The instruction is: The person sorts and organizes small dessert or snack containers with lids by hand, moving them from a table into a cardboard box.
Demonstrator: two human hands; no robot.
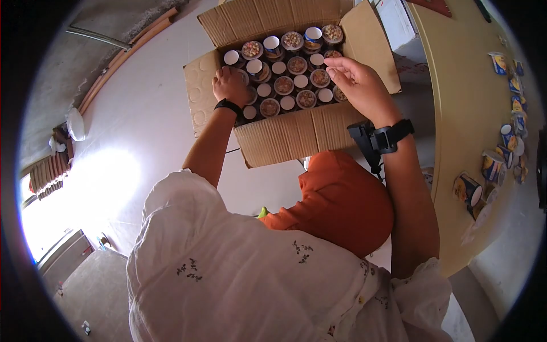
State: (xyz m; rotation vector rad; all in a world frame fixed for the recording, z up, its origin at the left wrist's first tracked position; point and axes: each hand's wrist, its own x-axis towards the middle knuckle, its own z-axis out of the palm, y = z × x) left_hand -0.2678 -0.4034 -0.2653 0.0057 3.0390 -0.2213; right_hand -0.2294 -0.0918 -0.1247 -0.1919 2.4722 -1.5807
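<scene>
An open cardboard box [279,137] holds several rows of small cups, some showing white round ends and others clear lids over pinkish or pale contents. My left hand [231,86] reaches over the box's left side, on or just above the cups there; its fingers point down and their tips are hidden. Over the right side of the cups is my right hand [354,80], thumb and fingers apart with nothing between them, near a clear-lidded cup [319,77]. Both wrists wear black bands.
Along the right runs a tan table [456,114] bearing several blue and yellow cups, among them one lying tilted [467,190]. A white box [397,25] stands behind the carton's right flap. Orange-clad legs [342,199] are below the carton.
</scene>
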